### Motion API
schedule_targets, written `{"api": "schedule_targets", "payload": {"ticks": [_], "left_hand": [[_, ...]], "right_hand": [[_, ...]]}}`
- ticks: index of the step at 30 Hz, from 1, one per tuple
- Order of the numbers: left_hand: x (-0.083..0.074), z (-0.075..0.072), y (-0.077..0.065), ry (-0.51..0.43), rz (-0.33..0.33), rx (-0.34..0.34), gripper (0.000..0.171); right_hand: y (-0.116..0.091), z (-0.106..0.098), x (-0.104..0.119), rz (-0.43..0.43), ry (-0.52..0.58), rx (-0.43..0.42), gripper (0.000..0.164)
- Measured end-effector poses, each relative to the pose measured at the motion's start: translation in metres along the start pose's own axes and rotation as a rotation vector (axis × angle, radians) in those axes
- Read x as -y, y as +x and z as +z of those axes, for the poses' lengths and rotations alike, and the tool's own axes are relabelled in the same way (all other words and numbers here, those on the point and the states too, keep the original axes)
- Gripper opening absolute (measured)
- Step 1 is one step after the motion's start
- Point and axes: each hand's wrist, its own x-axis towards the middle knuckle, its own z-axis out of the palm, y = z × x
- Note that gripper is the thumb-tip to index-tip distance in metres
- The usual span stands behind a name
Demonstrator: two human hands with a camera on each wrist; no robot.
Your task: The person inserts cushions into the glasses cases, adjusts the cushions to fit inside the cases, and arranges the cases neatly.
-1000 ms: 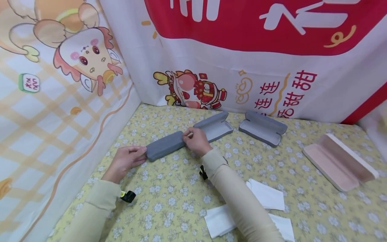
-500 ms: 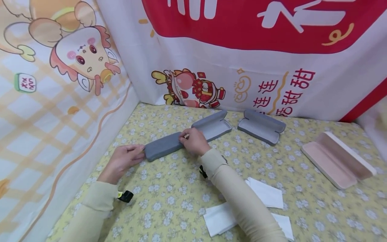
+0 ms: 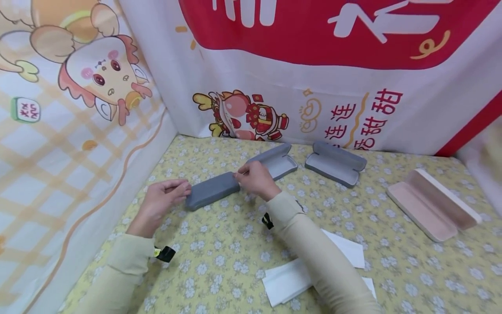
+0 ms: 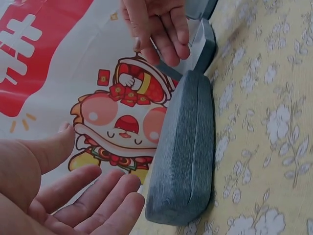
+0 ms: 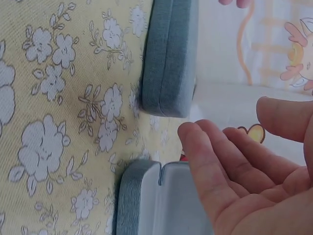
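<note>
A closed grey glasses case [image 3: 213, 190] lies on the flowered tablecloth, its lid down. At its left end is my left hand [image 3: 161, 200]; in the left wrist view that hand's fingers [image 4: 110, 198] are spread loosely, apart from the case [image 4: 182, 152]. My right hand [image 3: 259, 179] hovers by the other end. The right wrist view has its fingers [image 5: 210, 161] extended, with a small gap to the case [image 5: 168, 58]. Just beyond my right hand stands an open grey glasses case [image 3: 283, 165] with a pale lining, partly hidden by the hand.
Another open grey glasses case [image 3: 333, 165] stands at the back, near the printed cloth wall [image 3: 251, 87]. An open pink glasses case [image 3: 425, 209] is at the right. Folded white cloths [image 3: 288, 281] lie under my right forearm, which partly covers them.
My right fingers have drawn away from the closed case's right end, and my left hand has eased off its left end. The case has hardly moved on the cloth.
</note>
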Motion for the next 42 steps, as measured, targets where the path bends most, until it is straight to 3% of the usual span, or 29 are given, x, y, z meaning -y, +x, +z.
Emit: {"api": "schedule_targets", "payload": {"ticks": [9,17,24,30,36,42], "left_hand": [[-0.004,0.011,-0.002,-0.113,-0.008,0.11,0.063],[-0.005,0.02,-0.007,-0.085,0.0,0.185,0.062],[-0.01,0.032,-0.007,-0.099,-0.021,0.239,0.064],[-0.016,0.044,-0.009,-0.174,-0.024,0.299,0.061],[-0.019,0.055,-0.012,-0.135,-0.022,0.319,0.054],[-0.02,0.064,-0.018,-0.144,-0.02,0.347,0.043]], "right_hand": [[-0.013,-0.016,0.0,-0.027,0.043,0.034,0.029],[-0.03,-0.022,0.001,-0.076,0.045,0.124,0.039],[-0.04,-0.029,-0.004,-0.1,0.026,0.139,0.049],[-0.049,-0.042,-0.008,-0.066,-0.025,0.149,0.042],[-0.062,-0.051,-0.012,-0.027,-0.034,0.179,0.031],[-0.076,-0.055,-0.016,-0.067,-0.083,0.179,0.027]]}}
